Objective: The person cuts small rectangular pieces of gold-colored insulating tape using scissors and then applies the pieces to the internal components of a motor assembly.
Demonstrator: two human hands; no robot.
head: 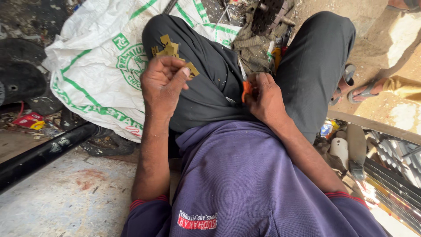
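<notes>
A purple polo shirt [245,184] fills the foreground, above black trousers [210,83] with knees spread. Behind the left knee lies a white woven sack with green print [96,74], and a black pipe [44,153] crosses the concrete floor [66,202]. The left hand [162,83] has its fingers curled around a jagged tan cutout [172,50], over the left thigh. The right hand [265,98] is clenched on orange-handled scissors [245,87] at the lap.

Dusty concrete floor [66,197] under white-green sack [96,70], black pipe [44,153], scraps.
</notes>
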